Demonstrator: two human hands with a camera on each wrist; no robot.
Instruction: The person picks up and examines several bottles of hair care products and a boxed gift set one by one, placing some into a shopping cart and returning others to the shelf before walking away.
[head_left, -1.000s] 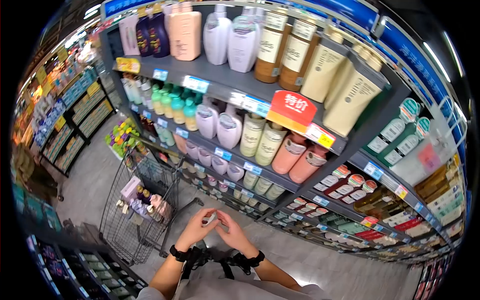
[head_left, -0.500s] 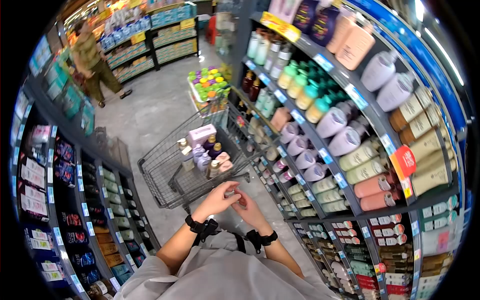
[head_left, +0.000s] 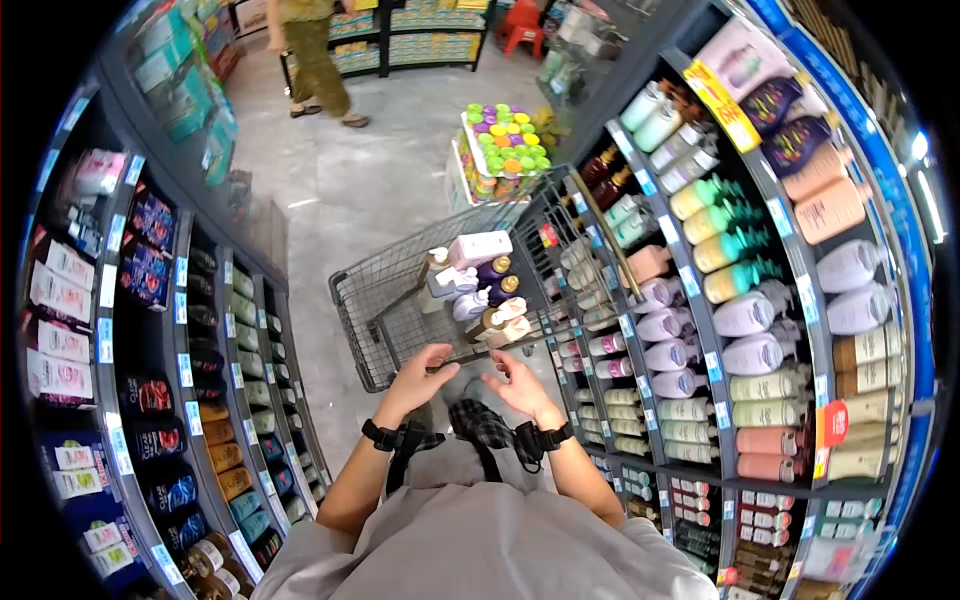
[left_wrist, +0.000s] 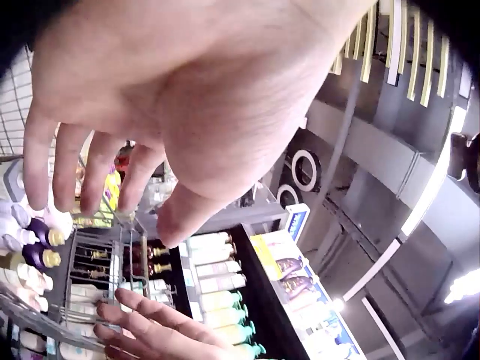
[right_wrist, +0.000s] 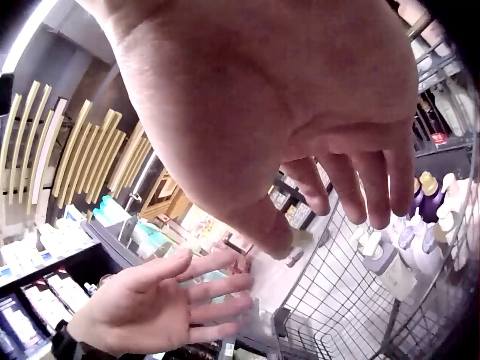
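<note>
Both hands are held over the near end of a wire shopping cart (head_left: 350, 325) in the head view, with nothing in them. My left hand (head_left: 414, 386) has its fingers loosely extended and thumb apart. A short gap separates it from my right hand (head_left: 522, 388), whose fingers are also spread. Inside the cart stand several pump bottles: lilac bottles (head_left: 468, 304), dark purple bottles (head_left: 497, 268) with gold tops, and pale pink bottles (head_left: 512, 318). A light pink box (head_left: 480, 247) lies behind them. The right wrist view shows a grey-lilac bottle (right_wrist: 390, 270) through the wire side.
A shelf of shampoo bottles (head_left: 752, 312) runs close along the right. Another shelf with packs (head_left: 62, 370) lines the left. Beyond the cart is a display stand of colourful-lidded jars (head_left: 505, 140). A person (head_left: 318, 60) stands at the far left of the grey floor (head_left: 320, 210).
The view has swung from the right shelf toward the cart and aisle. My hands, earlier together at the fingertips, have parted and opened. A small whitish item showed between them a second ago.
</note>
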